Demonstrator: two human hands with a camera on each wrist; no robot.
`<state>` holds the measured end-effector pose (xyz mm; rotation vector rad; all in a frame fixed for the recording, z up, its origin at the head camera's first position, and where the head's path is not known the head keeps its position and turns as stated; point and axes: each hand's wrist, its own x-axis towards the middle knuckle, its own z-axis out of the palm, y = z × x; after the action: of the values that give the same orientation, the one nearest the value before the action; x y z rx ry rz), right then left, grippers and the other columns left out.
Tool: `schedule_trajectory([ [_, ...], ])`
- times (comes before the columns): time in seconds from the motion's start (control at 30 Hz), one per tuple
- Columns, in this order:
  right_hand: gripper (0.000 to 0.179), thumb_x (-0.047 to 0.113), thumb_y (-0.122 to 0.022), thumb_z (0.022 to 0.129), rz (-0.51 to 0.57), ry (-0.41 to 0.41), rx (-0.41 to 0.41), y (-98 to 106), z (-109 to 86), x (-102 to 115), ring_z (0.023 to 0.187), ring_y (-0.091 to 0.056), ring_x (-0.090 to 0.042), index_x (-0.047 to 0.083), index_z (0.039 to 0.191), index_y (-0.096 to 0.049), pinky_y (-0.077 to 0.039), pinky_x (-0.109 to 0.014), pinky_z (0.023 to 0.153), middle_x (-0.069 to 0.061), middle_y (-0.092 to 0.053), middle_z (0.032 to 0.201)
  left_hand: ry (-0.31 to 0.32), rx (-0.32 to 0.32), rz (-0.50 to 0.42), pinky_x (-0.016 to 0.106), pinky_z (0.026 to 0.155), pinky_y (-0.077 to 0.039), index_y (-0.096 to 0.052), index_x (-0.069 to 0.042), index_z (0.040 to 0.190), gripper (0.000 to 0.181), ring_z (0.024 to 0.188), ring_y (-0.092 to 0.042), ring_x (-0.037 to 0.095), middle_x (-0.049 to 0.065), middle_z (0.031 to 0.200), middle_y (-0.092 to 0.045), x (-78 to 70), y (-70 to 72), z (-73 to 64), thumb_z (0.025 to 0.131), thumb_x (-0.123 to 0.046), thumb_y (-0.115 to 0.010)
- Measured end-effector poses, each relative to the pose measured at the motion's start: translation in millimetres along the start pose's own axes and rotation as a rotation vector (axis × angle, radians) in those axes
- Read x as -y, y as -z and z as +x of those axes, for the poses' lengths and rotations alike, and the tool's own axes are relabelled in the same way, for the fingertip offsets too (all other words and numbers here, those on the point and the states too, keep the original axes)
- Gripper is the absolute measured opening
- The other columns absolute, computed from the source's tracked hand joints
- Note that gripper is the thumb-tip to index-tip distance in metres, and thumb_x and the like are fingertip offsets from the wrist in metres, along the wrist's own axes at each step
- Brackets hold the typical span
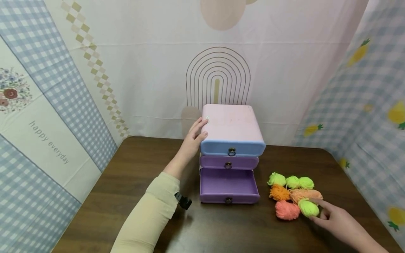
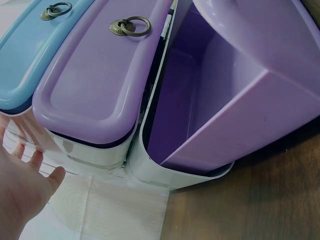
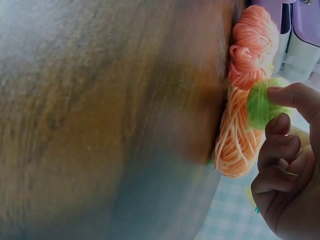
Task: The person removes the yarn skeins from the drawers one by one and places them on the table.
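A small drawer cabinet [image 1: 232, 123] has a pink top, a blue top drawer [image 1: 218, 148] and a purple middle drawer [image 2: 95, 75], both closed. Its purple bottom drawer [image 1: 229, 181] is pulled out, with nothing visible inside. My left hand [image 1: 193, 137] rests against the cabinet's upper left side with fingers extended. On the right, my right hand [image 1: 336, 219] pinches a yellow-green yarn ball [image 1: 308, 208] between thumb and forefinger. Touching or close to that ball lie a coral yarn ball [image 1: 287, 210] and a peach yarn skein [image 3: 235, 145].
Behind these sit an orange yarn ball [image 1: 279, 192] and several yellow-green ones [image 1: 276, 179]. The brown wooden table [image 1: 133, 175] backs onto a white printed cloth [image 1: 152, 80]. Blue checked cloth [image 1: 364, 116] hangs at both sides.
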<state>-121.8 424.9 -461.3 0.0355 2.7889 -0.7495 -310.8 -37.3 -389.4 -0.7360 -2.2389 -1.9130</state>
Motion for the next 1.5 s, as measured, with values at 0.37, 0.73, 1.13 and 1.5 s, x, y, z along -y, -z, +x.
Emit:
schedule_trajectory([
  [0.37,0.071,0.036,-0.071,0.09,-0.023,-0.052,-0.007,3,-4.5,-7,0.055,-0.043,-0.012,-0.007,0.14,-0.045,-0.034,-0.027,0.051,0.0,-0.051,0.068,0.016,0.025,0.016,0.048,0.113,-0.031,-0.04,0.0,0.15,0.052,0.147,-0.02,0.034,0.018,0.163,-0.014,-25.9,0.7,-5.8,0.101,-0.014,-0.05],
  [0.73,0.066,0.027,-0.072,0.088,0.037,-0.092,0.075,-4,-0.8,-21,0.056,-0.045,-0.013,-0.01,0.136,-0.046,-0.035,-0.027,0.051,-0.001,-0.052,0.068,0.019,0.019,0.005,0.048,0.113,-0.03,-0.04,0.0,0.149,0.052,0.148,-0.019,0.033,0.017,0.164,-0.015,-22.8,1.4,-6.4,0.101,-0.014,-0.05],
  [1.13,0.078,0.042,-0.073,0.086,0.005,-0.098,0.071,-10,5.1,-23,0.059,-0.047,-0.014,-0.011,0.136,-0.046,-0.037,-0.027,0.054,0.0,-0.054,0.07,0.02,0.017,0.003,0.049,0.114,-0.029,-0.04,0.0,0.149,0.051,0.148,-0.018,0.034,0.019,0.163,-0.014,-24.2,0.0,-7.4,0.101,-0.014,-0.05],
  [1.5,0.082,0.044,-0.075,0.085,0.015,-0.105,0.071,-8,0.1,-19,0.058,-0.047,-0.013,-0.008,0.14,-0.043,-0.037,-0.028,0.052,-0.001,-0.055,0.071,0.018,0.02,0.001,0.048,0.115,-0.028,-0.04,-0.001,0.15,0.051,0.149,-0.016,0.032,0.017,0.164,-0.014,-23.2,0.5,-7.1,0.101,-0.013,-0.05],
])
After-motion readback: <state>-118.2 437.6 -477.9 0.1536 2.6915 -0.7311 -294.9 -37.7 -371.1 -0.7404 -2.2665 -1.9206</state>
